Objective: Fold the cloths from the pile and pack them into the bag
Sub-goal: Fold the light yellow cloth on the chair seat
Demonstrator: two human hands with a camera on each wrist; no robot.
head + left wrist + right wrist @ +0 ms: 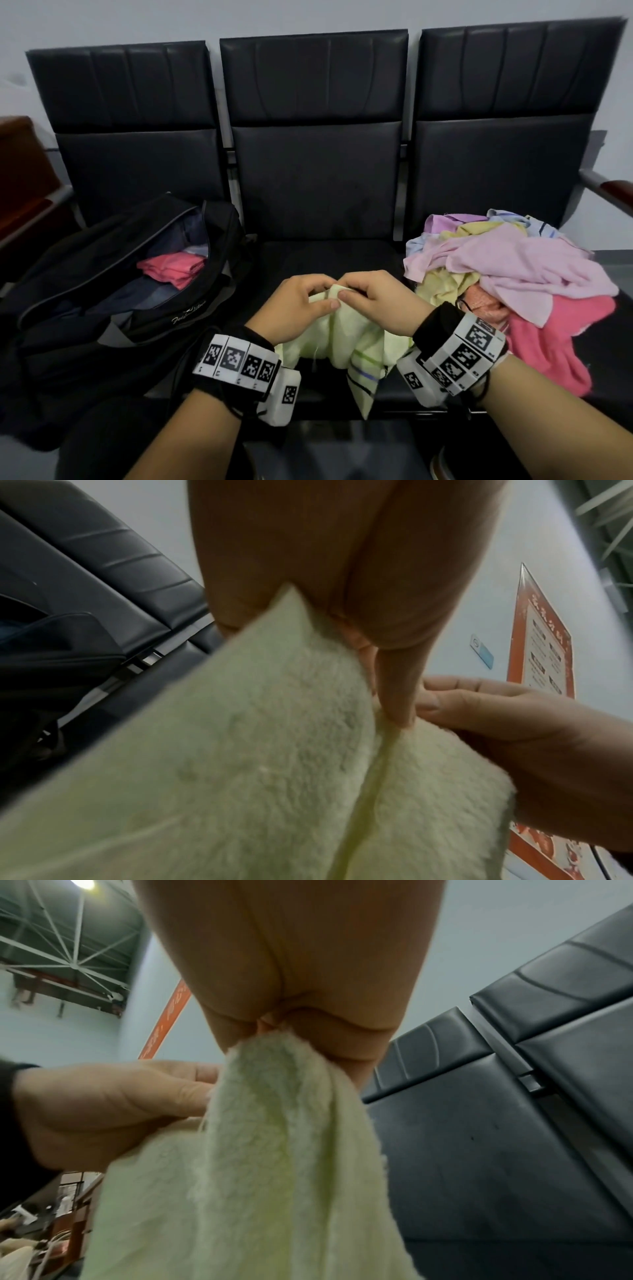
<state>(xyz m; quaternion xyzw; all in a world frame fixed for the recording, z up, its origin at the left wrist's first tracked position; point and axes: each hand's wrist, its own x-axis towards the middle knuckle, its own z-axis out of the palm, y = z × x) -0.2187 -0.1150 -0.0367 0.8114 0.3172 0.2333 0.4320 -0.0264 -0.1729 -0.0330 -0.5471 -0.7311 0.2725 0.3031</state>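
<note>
both hands are up at the top edge of the pale green cloth [346, 337], so this reads as the start of a fold, the corners being gathered before the cloth is squared. the left hand [297, 310] pinches the edge between thumb and fingers, and the right hand [375, 301] is clamped on the same edge just beside it, the two touching at the middle of the centre seat [318, 253]. the cloth hangs from that pinch toward six o'clock, fluffy terry in the wrist views, with a flat woven hem and thin green, blue and dark stripes near the lower corner. the next move probably calls for drawing the hands apart to stretch the edge taut, then laying it flat on the smooth, dark padded seat. at three o'clock sits the pile [513, 270], a crumpled heap of pink, lilac, yellow and hot-pink cloths. at nine o'clock the black bag [85, 308] slumps open, soft-sided, its zip parted, with a folded red cloth [173, 269] already inside on darker fabric. plenty left to fold, judging by that heap.
</note>
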